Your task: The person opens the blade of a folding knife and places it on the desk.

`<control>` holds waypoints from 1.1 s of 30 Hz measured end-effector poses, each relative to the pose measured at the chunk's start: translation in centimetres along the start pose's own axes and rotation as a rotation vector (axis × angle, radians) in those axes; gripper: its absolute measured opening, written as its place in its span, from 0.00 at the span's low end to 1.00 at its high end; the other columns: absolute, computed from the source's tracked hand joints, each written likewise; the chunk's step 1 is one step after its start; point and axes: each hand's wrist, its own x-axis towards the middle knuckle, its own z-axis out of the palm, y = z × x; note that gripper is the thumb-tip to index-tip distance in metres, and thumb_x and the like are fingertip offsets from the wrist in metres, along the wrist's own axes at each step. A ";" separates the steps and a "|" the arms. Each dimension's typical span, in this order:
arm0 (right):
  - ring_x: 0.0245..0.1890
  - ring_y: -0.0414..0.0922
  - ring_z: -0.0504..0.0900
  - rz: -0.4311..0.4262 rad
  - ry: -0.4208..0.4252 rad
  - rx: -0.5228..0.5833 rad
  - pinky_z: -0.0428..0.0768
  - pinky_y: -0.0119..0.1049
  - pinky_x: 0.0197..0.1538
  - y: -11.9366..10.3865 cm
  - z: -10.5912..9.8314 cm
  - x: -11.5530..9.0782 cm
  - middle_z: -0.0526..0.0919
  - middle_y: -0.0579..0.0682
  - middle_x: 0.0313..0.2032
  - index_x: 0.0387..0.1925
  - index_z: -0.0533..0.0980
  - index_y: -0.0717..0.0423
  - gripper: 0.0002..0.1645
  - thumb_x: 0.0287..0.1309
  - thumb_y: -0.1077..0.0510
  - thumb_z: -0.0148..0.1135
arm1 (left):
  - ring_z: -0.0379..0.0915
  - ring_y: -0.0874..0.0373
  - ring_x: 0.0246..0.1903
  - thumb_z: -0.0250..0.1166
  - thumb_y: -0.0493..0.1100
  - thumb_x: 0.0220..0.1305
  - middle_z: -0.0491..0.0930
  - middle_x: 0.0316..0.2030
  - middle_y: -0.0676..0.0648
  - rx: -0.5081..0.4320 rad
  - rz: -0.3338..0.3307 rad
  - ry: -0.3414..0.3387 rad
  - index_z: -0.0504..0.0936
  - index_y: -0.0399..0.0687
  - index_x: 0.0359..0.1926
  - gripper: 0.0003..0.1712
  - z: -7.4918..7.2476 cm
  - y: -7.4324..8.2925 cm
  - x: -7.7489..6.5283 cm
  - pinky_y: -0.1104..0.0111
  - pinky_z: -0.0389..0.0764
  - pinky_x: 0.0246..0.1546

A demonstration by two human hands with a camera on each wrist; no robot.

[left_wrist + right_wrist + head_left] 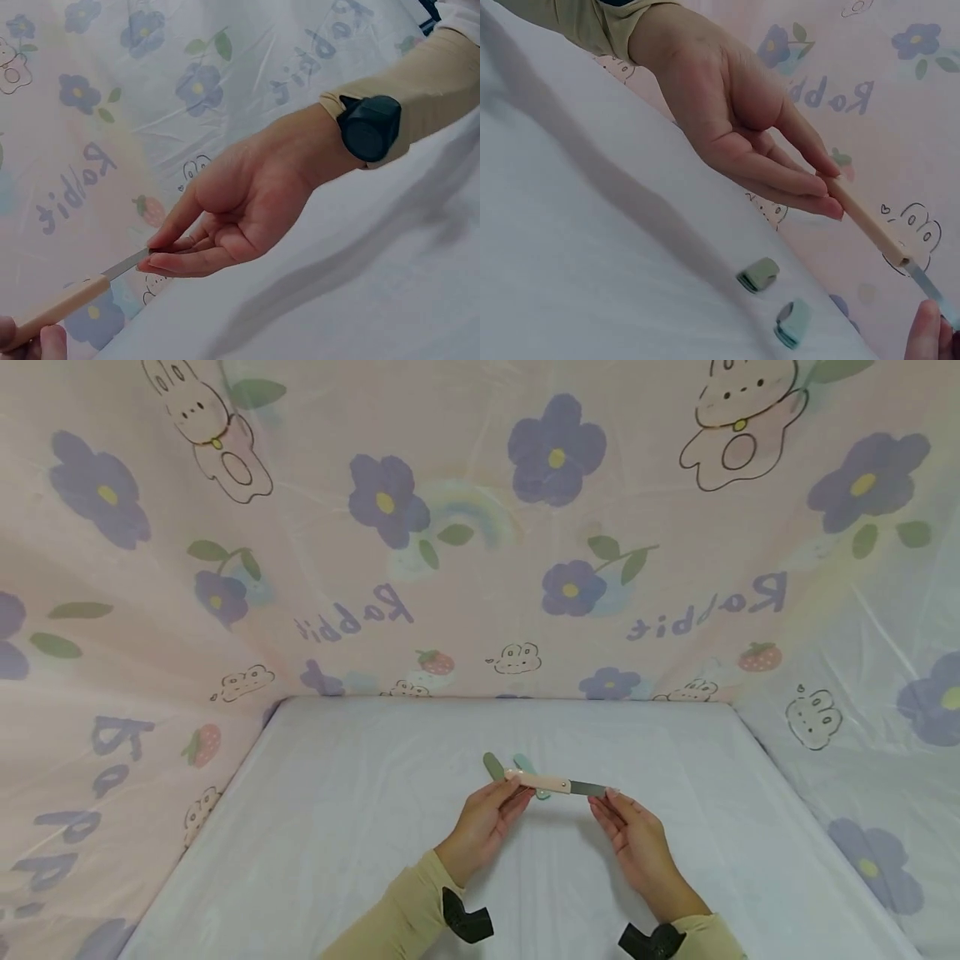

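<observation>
A folding knife [551, 783] with a cream handle and a grey blade is held level above the white surface, its blade swung out. My left hand [480, 831] pinches the far end of the handle, seen closer in the right wrist view, where the left hand [720, 105] has thumb and fingertips on it. The tip of the blade [587, 788] is pinched by my right hand [643, 843]; its fingertips hide the end. In the left wrist view the right hand [255, 195] grips the blade with its lower fingers loosely bent.
Behind the knife, a green handle-shaped thing [492, 765] and a teal one [522, 762] lie on the white-covered table [360, 793], partly hidden in the head view. Curtains [465, 593] printed with flowers and rabbits hang along the back and both sides.
</observation>
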 end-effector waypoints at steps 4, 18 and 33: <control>0.44 0.43 0.81 -0.021 -0.052 0.020 0.72 0.34 0.55 -0.8 -0.6 0.4 0.82 0.52 0.38 0.42 0.71 0.61 0.06 0.67 0.62 0.50 | 0.75 0.51 0.48 0.58 0.36 0.65 0.75 0.46 0.37 0.033 -0.011 0.001 0.69 0.27 0.55 0.21 0.7 -0.1 1.0 0.67 0.73 0.52; 0.44 0.43 0.81 -0.015 -0.041 -0.009 0.72 0.34 0.55 -3.7 -2.0 2.2 0.83 0.54 0.39 0.44 0.70 0.64 0.08 0.66 0.63 0.51 | 0.78 0.51 0.45 0.60 0.38 0.64 0.78 0.39 0.40 0.116 -0.043 0.011 0.73 0.27 0.50 0.18 2.4 -1.0 4.5 0.69 0.76 0.48; 0.44 0.42 0.81 0.017 0.011 -0.129 0.72 0.34 0.55 -5.1 -2.8 4.7 0.81 0.52 0.37 0.52 0.63 0.66 0.16 0.67 0.62 0.49 | 0.80 0.54 0.41 0.62 0.40 0.62 0.79 0.41 0.38 0.233 -0.055 0.026 0.75 0.29 0.49 0.19 2.7 -1.7 7.4 0.69 0.78 0.45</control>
